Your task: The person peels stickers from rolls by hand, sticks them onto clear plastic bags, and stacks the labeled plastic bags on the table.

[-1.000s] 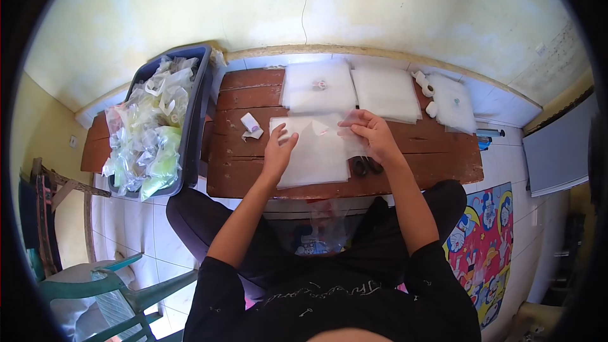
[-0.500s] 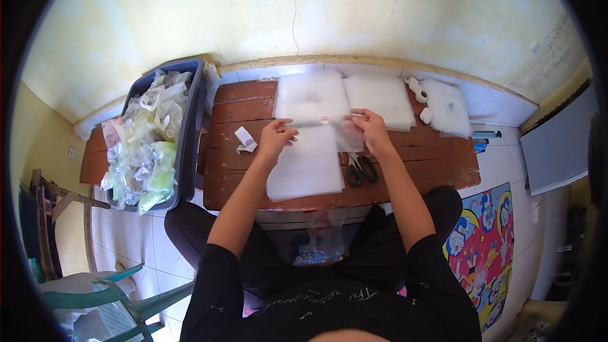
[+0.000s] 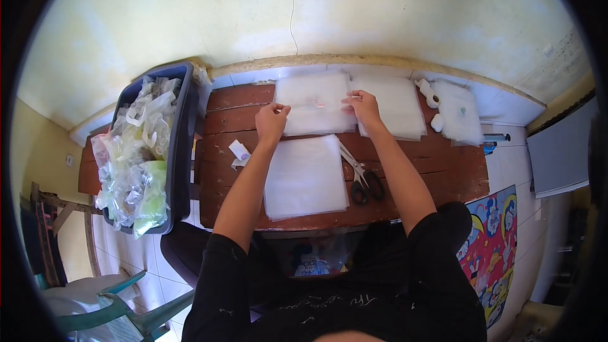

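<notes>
My left hand (image 3: 272, 120) pinches the left edge of a clear plastic sheet (image 3: 316, 117), and my right hand (image 3: 363, 107) grips its right edge. The sheet, with a small reddish mark, lies over or just above the back left stack of plastic sheets (image 3: 310, 82). Nearer me sits another stack of plastic sheets (image 3: 305, 180). Black-handled scissors (image 3: 366, 185) rest beside that stack, partly open. Left of it is a small white item with a purple mark (image 3: 239, 151).
Another sheet stack (image 3: 392, 111), white rolls (image 3: 430, 96) and a smaller plastic pile (image 3: 459, 114) lie at the back right. A dark bin (image 3: 185, 145) full of plastic bags stands left of the brown table (image 3: 231, 177). A green chair (image 3: 104, 316) is lower left.
Both hands have carried the clear sheet away from me, from the near stack to the back left stack. The near stack and the scissors now show more fully.
</notes>
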A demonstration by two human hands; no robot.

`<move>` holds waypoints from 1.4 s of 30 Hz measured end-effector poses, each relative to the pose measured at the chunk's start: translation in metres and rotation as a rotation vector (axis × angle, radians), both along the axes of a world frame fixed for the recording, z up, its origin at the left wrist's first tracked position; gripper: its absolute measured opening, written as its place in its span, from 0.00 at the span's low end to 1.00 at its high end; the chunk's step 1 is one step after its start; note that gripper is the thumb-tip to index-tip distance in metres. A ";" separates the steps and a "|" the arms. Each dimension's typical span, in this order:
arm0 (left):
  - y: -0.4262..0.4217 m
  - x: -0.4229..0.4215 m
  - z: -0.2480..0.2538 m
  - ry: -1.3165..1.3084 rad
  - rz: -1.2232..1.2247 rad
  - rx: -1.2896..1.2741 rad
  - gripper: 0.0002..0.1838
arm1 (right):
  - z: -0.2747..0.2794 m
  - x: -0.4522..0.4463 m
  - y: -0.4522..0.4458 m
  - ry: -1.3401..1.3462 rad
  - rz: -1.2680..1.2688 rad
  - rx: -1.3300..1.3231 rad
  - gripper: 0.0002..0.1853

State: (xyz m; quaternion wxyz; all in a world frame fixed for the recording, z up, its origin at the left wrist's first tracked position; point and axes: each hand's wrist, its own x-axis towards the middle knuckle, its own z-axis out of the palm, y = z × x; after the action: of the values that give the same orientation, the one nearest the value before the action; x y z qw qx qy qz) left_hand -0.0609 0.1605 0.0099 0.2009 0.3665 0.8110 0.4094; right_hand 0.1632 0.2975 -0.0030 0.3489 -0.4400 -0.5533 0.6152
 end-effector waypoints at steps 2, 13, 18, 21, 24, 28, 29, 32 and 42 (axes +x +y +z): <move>0.004 -0.002 0.001 0.028 0.018 -0.040 0.13 | -0.004 -0.007 0.008 -0.065 -0.030 0.017 0.16; -0.017 0.002 -0.010 0.505 -0.031 -0.049 0.23 | -0.011 -0.018 -0.023 -0.477 -0.290 0.774 0.21; -0.062 0.019 0.022 0.250 -0.243 -0.200 0.21 | 0.010 -0.014 -0.081 -0.328 -0.082 0.817 0.14; -0.094 0.026 0.038 0.209 -0.319 -0.165 0.19 | 0.017 -0.023 -0.118 -0.233 0.031 0.755 0.08; -0.123 0.020 0.043 0.185 -0.320 -0.151 0.18 | 0.025 -0.035 -0.147 -0.204 0.174 0.681 0.07; -0.161 -0.003 0.045 0.148 -0.230 -0.156 0.18 | 0.024 -0.058 -0.177 -0.089 0.328 0.640 0.07; -0.170 -0.011 0.038 0.169 -0.170 -0.150 0.18 | 0.024 -0.065 -0.182 -0.090 0.361 0.682 0.07; -0.184 -0.025 0.029 0.132 -0.052 -0.158 0.17 | 0.016 -0.085 -0.194 -0.127 0.427 0.649 0.07; -0.161 -0.037 -0.010 0.257 0.117 -0.022 0.18 | 0.002 -0.151 -0.201 -0.261 0.468 0.719 0.21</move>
State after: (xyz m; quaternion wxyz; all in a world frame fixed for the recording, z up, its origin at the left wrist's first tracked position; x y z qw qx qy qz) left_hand -0.0976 -0.0005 -0.0003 0.0749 0.3658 0.8544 0.3614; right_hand 0.0123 0.0962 -0.0012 0.2585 -0.2277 -0.8559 0.3857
